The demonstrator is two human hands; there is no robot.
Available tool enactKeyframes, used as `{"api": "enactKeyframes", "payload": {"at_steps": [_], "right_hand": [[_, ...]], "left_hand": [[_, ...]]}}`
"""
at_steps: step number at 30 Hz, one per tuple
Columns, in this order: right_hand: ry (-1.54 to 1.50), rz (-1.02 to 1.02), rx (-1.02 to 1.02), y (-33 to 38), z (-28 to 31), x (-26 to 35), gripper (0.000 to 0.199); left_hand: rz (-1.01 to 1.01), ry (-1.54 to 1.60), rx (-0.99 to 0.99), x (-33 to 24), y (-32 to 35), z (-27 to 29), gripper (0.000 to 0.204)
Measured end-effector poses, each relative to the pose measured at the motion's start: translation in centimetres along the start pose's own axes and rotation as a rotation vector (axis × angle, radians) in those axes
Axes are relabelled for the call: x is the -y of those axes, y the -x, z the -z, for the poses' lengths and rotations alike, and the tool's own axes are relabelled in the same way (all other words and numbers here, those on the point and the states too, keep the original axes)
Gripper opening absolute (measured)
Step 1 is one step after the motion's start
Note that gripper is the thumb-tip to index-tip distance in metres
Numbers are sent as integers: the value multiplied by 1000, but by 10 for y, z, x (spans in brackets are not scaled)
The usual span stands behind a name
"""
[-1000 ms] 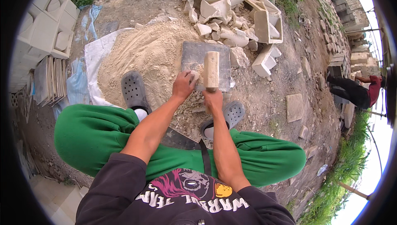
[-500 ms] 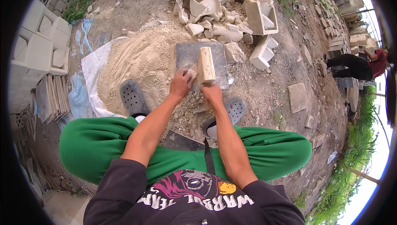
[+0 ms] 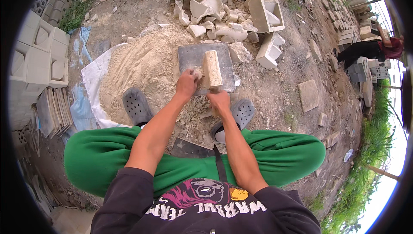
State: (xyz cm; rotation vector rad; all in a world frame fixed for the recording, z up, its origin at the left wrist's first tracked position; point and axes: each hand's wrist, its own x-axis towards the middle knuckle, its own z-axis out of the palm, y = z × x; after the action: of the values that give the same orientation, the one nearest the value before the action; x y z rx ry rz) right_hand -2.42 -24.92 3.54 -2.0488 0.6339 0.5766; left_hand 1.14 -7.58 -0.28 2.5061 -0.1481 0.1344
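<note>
A dark flat slab lies on the ground between my feet, with crumbs of pale stone on it. My right hand is closed round the handle of a wooden mallet, whose blocky, worn head is over the slab's middle. Just left of the mallet head, my left hand has its fingers closed on a small pale stone chunk at the slab's lower left part. The fingers partly cover the chunk. Whether the mallet head touches the slab cannot be made out.
Left of the slab, crushed sand-coloured grit is heaped on a white sheet. Broken pale blocks pile up beyond the slab. Stacked blocks and thin boards stand at left. Another person is at far right.
The whole scene has shifted slightly in the picture. My hands keep almost the same places over the slab, mallet and chunk still held. The person at far right has an arm raised now.
</note>
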Motion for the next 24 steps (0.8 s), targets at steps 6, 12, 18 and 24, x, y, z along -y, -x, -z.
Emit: {"api": "enactKeyframes", "payload": {"at_steps": [6, 12, 18, 24], "right_hand": [[-114, 374, -246, -4, 5, 19, 29], [121, 170, -110, -9, -9, -5, 38], [-43, 188, -98, 5, 12, 41, 41], [-47, 394, -239, -11, -20, -23, 29]], "left_hand": [[37, 10, 150, -3, -7, 6, 18], [218, 347, 145, 4, -11, 4, 14], [14, -16, 169, 16, -14, 3, 13], [-3, -1, 216, 2, -19, 9, 16]]}}
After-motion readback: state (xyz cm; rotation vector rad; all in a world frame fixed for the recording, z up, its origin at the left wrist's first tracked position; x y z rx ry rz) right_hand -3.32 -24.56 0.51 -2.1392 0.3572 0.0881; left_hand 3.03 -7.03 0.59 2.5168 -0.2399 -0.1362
